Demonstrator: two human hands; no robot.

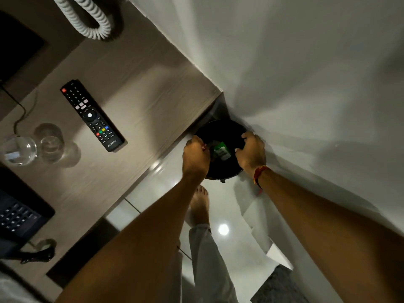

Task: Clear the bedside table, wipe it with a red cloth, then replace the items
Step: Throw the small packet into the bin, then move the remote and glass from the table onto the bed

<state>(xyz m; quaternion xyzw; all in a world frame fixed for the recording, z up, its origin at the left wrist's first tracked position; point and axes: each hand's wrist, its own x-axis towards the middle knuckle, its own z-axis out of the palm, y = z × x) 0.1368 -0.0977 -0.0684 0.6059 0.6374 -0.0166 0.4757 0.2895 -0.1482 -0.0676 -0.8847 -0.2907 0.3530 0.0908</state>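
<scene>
The wooden bedside table [142, 95] fills the left. On it lie a black TV remote [91, 115], two clear glasses [51, 142] [19, 150], a dark telephone [17, 215] and a white coiled cord [87, 18]. Down on the floor, between the table's corner and the bed, stands a round black bin [225, 132] with a green packet [222, 150] inside. My left hand [195, 156] is closed on the bin's left rim and my right hand [251, 152] on its right rim.
The white bed sheet [306, 73] hangs close along the right. A dark flat object [17, 47] sits at the table's far left, with a thin cable beside it. My bare foot [199, 204] stands on glossy floor tiles [166, 186]. A dark rug [282, 287] lies at the bottom right.
</scene>
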